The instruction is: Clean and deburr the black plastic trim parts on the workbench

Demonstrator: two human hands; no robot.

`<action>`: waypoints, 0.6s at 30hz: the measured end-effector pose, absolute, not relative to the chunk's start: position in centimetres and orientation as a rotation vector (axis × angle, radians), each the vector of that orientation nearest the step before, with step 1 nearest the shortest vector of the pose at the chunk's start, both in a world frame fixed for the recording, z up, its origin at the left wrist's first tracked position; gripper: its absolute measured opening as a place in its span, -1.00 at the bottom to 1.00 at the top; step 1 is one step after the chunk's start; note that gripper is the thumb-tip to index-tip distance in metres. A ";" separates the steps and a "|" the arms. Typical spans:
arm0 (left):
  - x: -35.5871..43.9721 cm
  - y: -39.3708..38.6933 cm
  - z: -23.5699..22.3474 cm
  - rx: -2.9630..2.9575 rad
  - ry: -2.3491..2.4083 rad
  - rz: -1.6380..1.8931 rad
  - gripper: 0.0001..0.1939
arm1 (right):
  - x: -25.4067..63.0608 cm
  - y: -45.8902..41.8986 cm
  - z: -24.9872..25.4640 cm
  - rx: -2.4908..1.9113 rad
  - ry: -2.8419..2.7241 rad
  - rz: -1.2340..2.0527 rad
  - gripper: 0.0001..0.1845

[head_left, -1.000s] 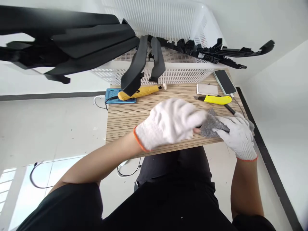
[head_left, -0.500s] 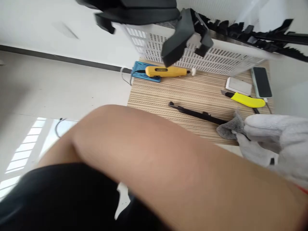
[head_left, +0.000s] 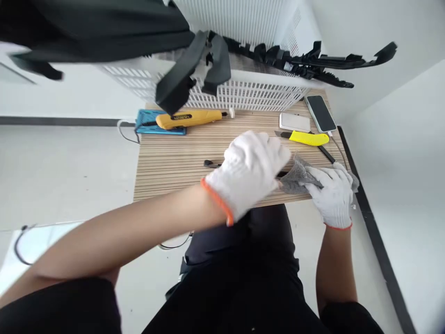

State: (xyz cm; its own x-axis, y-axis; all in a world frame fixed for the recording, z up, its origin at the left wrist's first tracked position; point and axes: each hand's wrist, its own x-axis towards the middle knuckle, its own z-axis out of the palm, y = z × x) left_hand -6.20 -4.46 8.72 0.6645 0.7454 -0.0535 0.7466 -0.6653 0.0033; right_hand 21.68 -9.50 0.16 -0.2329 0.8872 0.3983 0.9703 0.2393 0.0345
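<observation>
Both my hands wear white knit gloves with orange cuffs. My left hand (head_left: 252,169) is curled over a thin black rod (head_left: 212,163) that lies on the striped wooden table (head_left: 167,162); only the rod's left end shows. My right hand (head_left: 330,190) is closed on a grey cloth (head_left: 295,175), which is wrapped round the rod's right part near the table's front right corner.
A yellow rotary tool (head_left: 187,119) lies on a blue case (head_left: 148,124) at the back left. A yellow utility knife (head_left: 308,138), a white box (head_left: 295,122) and a phone (head_left: 320,113) sit back right. A white basket (head_left: 250,90) with black plastic trim parts (head_left: 313,65) stands behind.
The head swung left and back, so my left arm filled the view for a moment. My left hand has returned onto the rod beside the cloth. My right hand kept the cloth.
</observation>
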 end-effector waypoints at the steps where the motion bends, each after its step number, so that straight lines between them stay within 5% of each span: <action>1: -6.4 -3.2 8.0 2.903 1.225 -0.136 -0.50 | 21.6 -9.4 0.2 -1.707 -2.228 -0.407 -0.70; 7: -7.5 0.9 3.3 2.832 1.168 -0.046 -0.49 | 22.3 -9.9 2.3 -1.777 -2.281 -0.471 -0.59; 18: -9.2 0.6 2.7 2.432 1.453 0.017 -0.30 | 18.9 -8.4 0.9 -1.855 -2.199 -0.285 -0.41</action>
State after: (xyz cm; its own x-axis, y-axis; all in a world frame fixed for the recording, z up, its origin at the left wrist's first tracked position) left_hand -9.16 0.63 2.73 0.4862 0.8616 -0.1458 0.8579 -0.4389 0.2670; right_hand 18.92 -8.38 0.92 -0.1581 0.9364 0.3134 0.9853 0.1702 -0.0114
